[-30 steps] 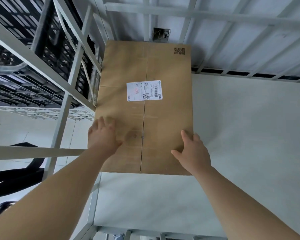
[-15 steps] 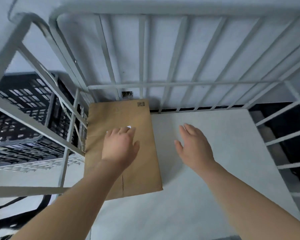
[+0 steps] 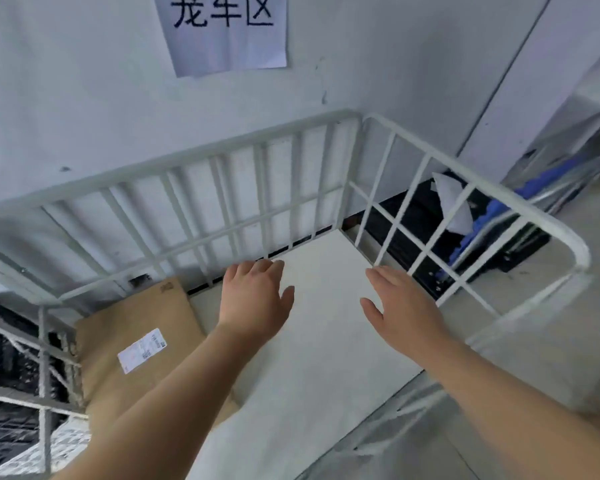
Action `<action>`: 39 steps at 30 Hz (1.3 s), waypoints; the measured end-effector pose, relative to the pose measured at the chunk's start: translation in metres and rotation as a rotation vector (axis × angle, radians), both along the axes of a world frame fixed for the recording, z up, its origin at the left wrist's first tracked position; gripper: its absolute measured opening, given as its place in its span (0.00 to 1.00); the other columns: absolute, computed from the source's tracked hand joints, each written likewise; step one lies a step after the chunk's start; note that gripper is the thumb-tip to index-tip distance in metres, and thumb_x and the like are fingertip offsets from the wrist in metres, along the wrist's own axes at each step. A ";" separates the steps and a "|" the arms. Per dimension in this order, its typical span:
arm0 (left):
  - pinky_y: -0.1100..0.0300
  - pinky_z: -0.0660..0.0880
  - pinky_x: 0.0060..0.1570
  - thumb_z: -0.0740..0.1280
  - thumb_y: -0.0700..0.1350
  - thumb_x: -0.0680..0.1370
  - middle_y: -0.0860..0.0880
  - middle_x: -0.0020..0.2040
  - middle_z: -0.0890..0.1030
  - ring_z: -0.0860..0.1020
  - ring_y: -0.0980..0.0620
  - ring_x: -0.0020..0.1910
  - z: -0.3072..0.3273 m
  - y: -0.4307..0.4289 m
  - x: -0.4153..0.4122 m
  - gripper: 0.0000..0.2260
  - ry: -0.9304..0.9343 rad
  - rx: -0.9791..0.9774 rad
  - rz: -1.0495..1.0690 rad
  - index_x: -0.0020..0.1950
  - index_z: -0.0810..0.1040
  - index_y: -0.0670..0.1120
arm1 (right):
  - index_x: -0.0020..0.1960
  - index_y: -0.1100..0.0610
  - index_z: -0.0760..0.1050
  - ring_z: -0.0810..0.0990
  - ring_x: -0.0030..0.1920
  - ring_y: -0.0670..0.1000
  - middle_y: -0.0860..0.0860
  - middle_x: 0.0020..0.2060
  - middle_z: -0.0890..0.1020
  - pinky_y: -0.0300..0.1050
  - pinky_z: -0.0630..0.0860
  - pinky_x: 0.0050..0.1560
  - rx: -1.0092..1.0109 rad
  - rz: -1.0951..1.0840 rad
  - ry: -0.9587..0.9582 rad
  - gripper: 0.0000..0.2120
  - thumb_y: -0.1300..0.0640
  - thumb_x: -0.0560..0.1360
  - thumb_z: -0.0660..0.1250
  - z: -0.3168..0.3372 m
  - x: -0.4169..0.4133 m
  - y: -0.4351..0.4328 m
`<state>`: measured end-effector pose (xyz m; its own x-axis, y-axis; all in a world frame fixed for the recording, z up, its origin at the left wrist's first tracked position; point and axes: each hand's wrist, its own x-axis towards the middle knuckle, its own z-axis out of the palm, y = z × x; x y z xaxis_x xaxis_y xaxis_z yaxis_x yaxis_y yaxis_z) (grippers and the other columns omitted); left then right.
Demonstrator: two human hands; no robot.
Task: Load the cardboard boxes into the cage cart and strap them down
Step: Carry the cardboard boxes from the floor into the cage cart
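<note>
A flat brown cardboard box (image 3: 132,327) with a white shipping label lies on the white floor of the cage cart (image 3: 326,341), pushed into the cart's far left corner. My left forearm crosses over the box's near end. My left hand (image 3: 255,299) hovers open above the cart floor, right of the box, touching nothing. My right hand (image 3: 402,310) is also open, palm down, above the floor near the cart's right side. Neither hand holds anything. No strap is in view.
White metal bars form the cart's back wall (image 3: 201,188) and right side (image 3: 465,216). Black plastic crates (image 3: 11,368) stand behind the left bars. A paper sign (image 3: 226,29) hangs on the wall. Dark and blue items (image 3: 485,216) lie beyond the right side.
Both hands have come off the box and lifted away to the right. The view has risen and swung right, so the box now sits low on the left.
</note>
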<state>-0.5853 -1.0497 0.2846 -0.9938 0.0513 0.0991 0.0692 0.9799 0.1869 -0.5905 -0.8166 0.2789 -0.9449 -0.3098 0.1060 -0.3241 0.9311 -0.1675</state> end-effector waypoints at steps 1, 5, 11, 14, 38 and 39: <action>0.52 0.65 0.60 0.63 0.54 0.76 0.49 0.57 0.80 0.75 0.43 0.57 0.013 0.035 0.004 0.17 0.020 -0.001 -0.051 0.60 0.77 0.46 | 0.69 0.59 0.68 0.69 0.66 0.53 0.52 0.65 0.73 0.45 0.65 0.66 0.002 -0.048 0.003 0.22 0.50 0.78 0.60 0.012 0.015 0.037; 0.53 0.62 0.64 0.60 0.55 0.78 0.50 0.60 0.78 0.73 0.45 0.60 0.046 0.144 0.020 0.18 0.053 -0.022 -0.192 0.62 0.75 0.48 | 0.67 0.61 0.70 0.71 0.65 0.56 0.55 0.63 0.75 0.49 0.68 0.65 0.007 -0.187 0.005 0.22 0.50 0.78 0.60 0.043 0.062 0.146; 0.53 0.62 0.63 0.57 0.56 0.78 0.50 0.61 0.77 0.72 0.46 0.61 0.090 0.332 0.067 0.17 0.042 -0.058 -0.460 0.63 0.74 0.50 | 0.61 0.62 0.73 0.74 0.58 0.57 0.56 0.57 0.78 0.49 0.69 0.61 0.025 -0.452 0.037 0.19 0.52 0.77 0.59 0.086 0.165 0.311; 0.52 0.62 0.63 0.57 0.56 0.78 0.50 0.60 0.77 0.72 0.45 0.60 0.102 0.416 0.090 0.18 0.041 -0.083 -0.594 0.64 0.73 0.51 | 0.60 0.61 0.73 0.75 0.57 0.57 0.55 0.57 0.78 0.48 0.71 0.58 0.008 -0.588 0.055 0.16 0.53 0.76 0.61 0.091 0.215 0.378; 0.57 0.68 0.53 0.56 0.55 0.79 0.51 0.57 0.78 0.75 0.50 0.54 -0.008 0.888 0.083 0.17 -0.112 -0.331 -1.346 0.62 0.74 0.49 | 0.68 0.54 0.69 0.72 0.61 0.53 0.49 0.62 0.76 0.46 0.72 0.59 -0.228 -1.502 -0.159 0.21 0.49 0.77 0.60 -0.014 0.330 0.702; 0.57 0.68 0.53 0.56 0.55 0.79 0.51 0.57 0.78 0.76 0.49 0.54 -0.018 0.903 0.080 0.17 -0.126 -0.336 -1.358 0.63 0.74 0.49 | 0.69 0.54 0.68 0.72 0.62 0.53 0.49 0.64 0.75 0.47 0.71 0.60 -0.258 -1.530 -0.174 0.22 0.49 0.77 0.60 -0.023 0.329 0.712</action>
<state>-0.5050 -0.1469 0.2666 -0.1516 0.9691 -0.1945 0.9862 0.1614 0.0359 -0.2619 -0.1050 0.2558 -0.3382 0.9310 -0.1375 0.9095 0.2858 -0.3017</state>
